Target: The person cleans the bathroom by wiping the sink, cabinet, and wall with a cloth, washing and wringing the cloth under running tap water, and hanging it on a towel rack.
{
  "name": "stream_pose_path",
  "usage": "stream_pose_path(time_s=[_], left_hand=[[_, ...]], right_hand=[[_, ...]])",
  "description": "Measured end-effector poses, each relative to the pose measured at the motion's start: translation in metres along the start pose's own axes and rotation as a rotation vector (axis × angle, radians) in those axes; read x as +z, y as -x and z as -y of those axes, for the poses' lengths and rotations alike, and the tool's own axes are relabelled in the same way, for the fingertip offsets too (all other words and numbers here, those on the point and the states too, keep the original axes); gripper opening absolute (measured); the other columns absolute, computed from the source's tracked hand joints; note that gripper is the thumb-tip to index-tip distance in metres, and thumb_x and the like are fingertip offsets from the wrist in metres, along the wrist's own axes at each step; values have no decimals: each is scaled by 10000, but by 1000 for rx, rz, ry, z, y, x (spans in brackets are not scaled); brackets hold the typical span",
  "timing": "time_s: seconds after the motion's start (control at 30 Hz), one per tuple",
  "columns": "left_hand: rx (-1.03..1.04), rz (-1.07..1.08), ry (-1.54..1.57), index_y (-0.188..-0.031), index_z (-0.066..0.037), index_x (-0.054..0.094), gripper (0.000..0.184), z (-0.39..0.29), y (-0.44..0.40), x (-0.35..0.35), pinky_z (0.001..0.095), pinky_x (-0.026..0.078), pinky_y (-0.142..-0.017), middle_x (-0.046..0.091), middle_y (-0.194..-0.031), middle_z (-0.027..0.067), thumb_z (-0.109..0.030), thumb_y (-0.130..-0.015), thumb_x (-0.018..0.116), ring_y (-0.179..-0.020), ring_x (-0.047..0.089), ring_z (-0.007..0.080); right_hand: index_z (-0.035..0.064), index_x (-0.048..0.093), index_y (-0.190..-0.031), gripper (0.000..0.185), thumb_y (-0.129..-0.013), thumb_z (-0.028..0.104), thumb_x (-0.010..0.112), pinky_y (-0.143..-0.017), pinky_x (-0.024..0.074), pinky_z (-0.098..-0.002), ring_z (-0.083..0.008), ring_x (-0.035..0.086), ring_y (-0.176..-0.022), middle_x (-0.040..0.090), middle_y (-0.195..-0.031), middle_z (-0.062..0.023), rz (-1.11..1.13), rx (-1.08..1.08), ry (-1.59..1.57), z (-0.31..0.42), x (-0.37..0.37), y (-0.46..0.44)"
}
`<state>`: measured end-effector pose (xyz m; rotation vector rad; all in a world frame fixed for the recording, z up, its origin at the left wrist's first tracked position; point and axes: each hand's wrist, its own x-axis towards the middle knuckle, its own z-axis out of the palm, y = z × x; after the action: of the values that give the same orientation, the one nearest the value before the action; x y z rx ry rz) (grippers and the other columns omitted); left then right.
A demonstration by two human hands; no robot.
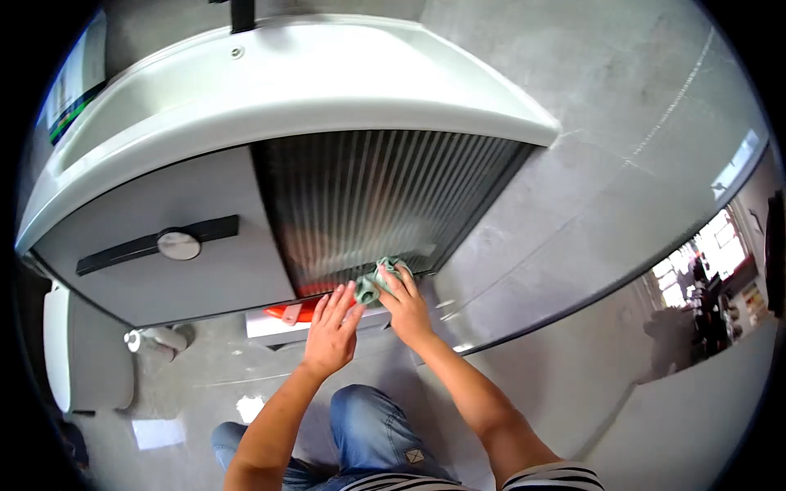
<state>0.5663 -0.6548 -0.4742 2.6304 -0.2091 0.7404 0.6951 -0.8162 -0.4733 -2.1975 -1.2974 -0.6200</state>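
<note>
Green cloth, one, crumpled: sits at the bottom edge of the ribbed glass door, under and beside the person's right fingers
Right hand, bare: its fingers hold the cloth against the lower door
Left hand, bare: fingers extended and slightly apart, tips just beside the cloth; from where I stand, I cannot tell whether they touch it
Washbasin, white: tops the cabinet, black faucet at its back
Grey door: adjoins the glass one, bears a black handle with a round pale disc
</note>
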Motion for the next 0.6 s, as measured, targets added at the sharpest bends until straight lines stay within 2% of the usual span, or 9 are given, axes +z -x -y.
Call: stream_pose_path(time_s=[0.07, 0.1, 0.17, 0.2, 0.23, 0.37, 0.47, 0.53, 0.6], left_hand=[[89, 36, 10, -1393, -139, 479, 676, -17, -28, 1, 489, 269, -1132, 318, -1545, 150, -16, -736, 578, -1406, 340, 317], [133, 39, 24, -1394, -146, 480, 676, -23, -42, 3, 490, 269, -1133, 314, -1548, 147, -21, -737, 581, -1407, 339, 312], [211, 16, 61, -1379, -140, 498, 650, -36, -70, 1, 490, 266, -1128, 331, -1536, 163, -27, -746, 592, -1401, 348, 332], [215, 7, 37, -1418, -150, 455, 665, -39, -80, 0, 473, 262, -1136, 316, -1549, 144, -46, -773, 576, -1409, 340, 306], [194, -2, -13, -1436, -156, 431, 663, -35, -90, 6, 459, 258, -1142, 305, -1557, 130, -63, -793, 561, -1415, 331, 287], [233, 86, -291, -1493, -167, 346, 640, -13, -92, 26, 398, 212, -1171, 245, -1590, 73, -122, -868, 480, -1453, 258, 211], [235, 82, -313, -1501, -175, 333, 665, -10, -89, 30, 390, 184, -1183, 214, -1603, 51, -139, -855, 486, -1468, 224, 195], [218, 76, -277, -1502, -188, 335, 672, -14, -89, 30, 398, 172, -1187, 198, -1609, 51, -149, -850, 493, -1474, 210, 197], [184, 82, -207, -1498, -205, 346, 662, -22, -89, 27, 416, 171, -1187, 194, -1610, 67, -156, -854, 493, -1475, 209, 212]], right_hand=[[71, 682, -1035, 245, -802, 75, 606, -976, 469, -415, -334, 481, -1280, 568, -1282, -108, 33, -4, 80, -9, -58, 2], [45, 674, -998, 211, -802, 92, 609, -976, 460, -443, -350, 488, -1277, 584, -1237, -147, 7, 4, 195, -5, -92, -6], [43, 646, -1125, 294, -855, 124, 560, -1055, 384, -470, -353, 421, -1341, 512, -1366, -162, 64, 50, 594, -17, -140, -19], [44, 627, -1187, 334, -884, 143, 526, -1104, 330, -473, -350, 371, -1383, 465, -1434, -166, 96, 67, 837, -23, -150, -23], [57, 540, -1325, 424, -948, 220, 436, -1185, 158, -473, -328, 237, -1456, 339, -1539, -145, 355, 94, 1089, -25, -150, -22], [117, 430, -1436, 499, -985, 319, 359, -1197, 22, -496, -274, 164, -1483, 296, -1569, -94, 776, 41, 1358, -52, -77, 3], [195, 471, -1420, 476, -973, 321, 367, -1192, 7, -524, -262, 159, -1486, 279, -1577, -95, 993, -109, 1247, -62, -82, 16], [170, 461, -1423, 462, -981, 281, 388, -1193, 73, -499, -262, 192, -1476, 308, -1565, -83, 893, 49, 1285, -30, -132, -14], [161, 471, -1415, 464, -957, 222, 432, -1186, 116, -507, -257, 229, -1465, 317, -1559, -95, 567, 160, 1266, -3, -197, -44]])
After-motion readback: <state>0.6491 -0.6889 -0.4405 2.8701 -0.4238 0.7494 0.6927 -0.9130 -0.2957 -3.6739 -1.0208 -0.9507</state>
